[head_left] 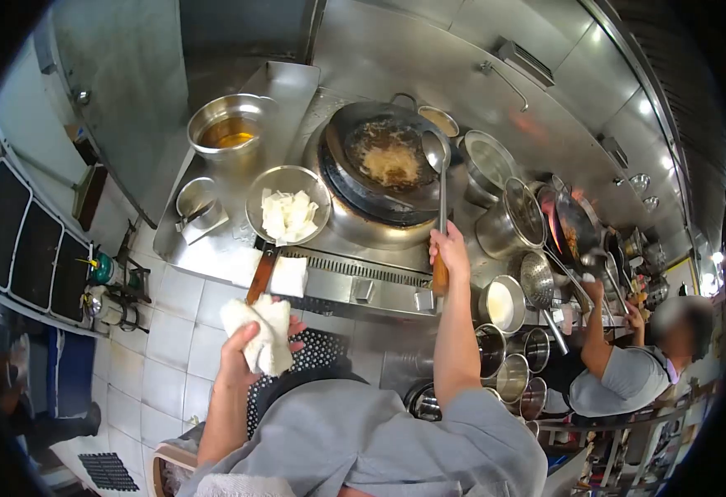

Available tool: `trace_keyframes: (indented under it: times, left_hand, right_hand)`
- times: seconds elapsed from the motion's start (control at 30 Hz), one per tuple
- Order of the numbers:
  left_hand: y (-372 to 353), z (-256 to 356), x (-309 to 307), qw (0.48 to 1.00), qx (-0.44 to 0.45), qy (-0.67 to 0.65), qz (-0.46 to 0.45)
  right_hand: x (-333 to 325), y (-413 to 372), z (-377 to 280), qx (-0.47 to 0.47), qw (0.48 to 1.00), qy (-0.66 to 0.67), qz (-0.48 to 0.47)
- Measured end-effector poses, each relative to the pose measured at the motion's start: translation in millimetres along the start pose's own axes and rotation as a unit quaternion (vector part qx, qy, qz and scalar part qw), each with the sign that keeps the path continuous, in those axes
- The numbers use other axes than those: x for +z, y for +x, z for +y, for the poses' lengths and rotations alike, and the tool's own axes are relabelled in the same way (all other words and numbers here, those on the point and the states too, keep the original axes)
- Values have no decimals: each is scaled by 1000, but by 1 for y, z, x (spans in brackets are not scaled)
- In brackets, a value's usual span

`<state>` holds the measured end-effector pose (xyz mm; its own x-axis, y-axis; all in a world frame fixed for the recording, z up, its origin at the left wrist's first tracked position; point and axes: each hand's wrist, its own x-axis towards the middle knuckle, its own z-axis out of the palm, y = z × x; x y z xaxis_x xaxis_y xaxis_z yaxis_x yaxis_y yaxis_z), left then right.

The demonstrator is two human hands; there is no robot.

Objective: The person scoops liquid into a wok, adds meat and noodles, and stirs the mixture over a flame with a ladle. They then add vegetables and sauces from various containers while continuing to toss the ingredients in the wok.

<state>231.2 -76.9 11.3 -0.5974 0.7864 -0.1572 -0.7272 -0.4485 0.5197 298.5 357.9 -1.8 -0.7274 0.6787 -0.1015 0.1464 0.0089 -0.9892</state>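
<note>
My right hand [450, 248] grips the wooden-handled end of a long metal ladle [442, 186]. The ladle's bowl rests over the right side of a black wok [338, 141], where brown liquid bubbles with pale foam. My left hand [243, 352] holds a folded white cloth [265, 335], thumb across its front. Just beyond the cloth is the wooden handle [261, 277] of a round metal strainer [251, 199] with pale cut pieces [288, 215] in it. A second white cloth [288, 276] lies beside that handle on the stove's front edge.
A metal pot [191, 137] of amber liquid and a small metal container [182, 195] stand on the left counter. To the right are metal pots [486, 236], a perforated skimmer [537, 280] and a pot of white contents [500, 305]. A co-worker [628, 385] works at another wok [574, 224].
</note>
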Motion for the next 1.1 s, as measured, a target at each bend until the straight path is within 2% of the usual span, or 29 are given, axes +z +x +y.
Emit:
trace_keyframes:
  times: [0.03, 0.07, 0.17, 0.2, 0.27, 0.3, 0.33, 0.43, 0.53, 0.57, 0.67, 0.7, 0.83, 0.93, 0.97, 1.1]
  left_hand:
    - [1, 10, 1, 999, -7, -23, -26]
    - [3, 18, -2, 998, -19, -47, -48]
    - [11, 28, -12, 984, -65, -96, -134]
    - [13, 29, -17, 977, -92, -112, -153]
    - [13, 29, -26, 963, -145, -140, -181]
    - [10, 27, -26, 973, -149, -106, -140]
    - [8, 25, -25, 981, -151, -70, -100]
    - [2, 21, -31, 980, -168, -43, -94]
    - [8, 8, -35, 975, -194, -57, -92]
    - [9, 4, -36, 972, -207, -67, -90]
    - [17, -5, -23, 975, -200, -19, -93]
    - [20, -8, -21, 976, -199, -10, -85]
    - [35, -23, -12, 982, -170, -2, -79]
    - [51, -50, -1, 975, -222, -11, -24]
    - [57, -61, 9, 969, -242, 3, 45]
    - [68, -76, 40, 974, -219, -48, -11]
  right_hand:
    - [8, 6, -3, 10, 1000, 9, 4]
    - [15, 7, -6, 39, 992, 118, -18]
    - [28, 17, -22, 122, 901, 409, -81]
    - [32, 17, -23, 96, 942, 314, -72]
    - [43, 13, -34, 37, 991, 121, -55]
    - [47, 9, -41, 23, 997, 42, -55]
    - [46, 2, -51, 35, 996, 50, -71]
    - [28, -22, -69, 72, 987, 85, -111]
    - [28, -8, -65, 98, 984, 77, -127]
    - [33, 1, -63, 76, 990, -6, -117]
    - [38, 22, -44, 26, 990, -122, -69]
    - [34, 18, -45, 16, 990, -120, -70]
    - [-4, -2, -46, 81, 986, 35, -143]
    - [-17, 32, -32, 39, 981, -86, -170]
    - [-6, 33, -32, -4, 988, -103, -116]
    - [-26, 1, -60, 13, 982, 21, -185]
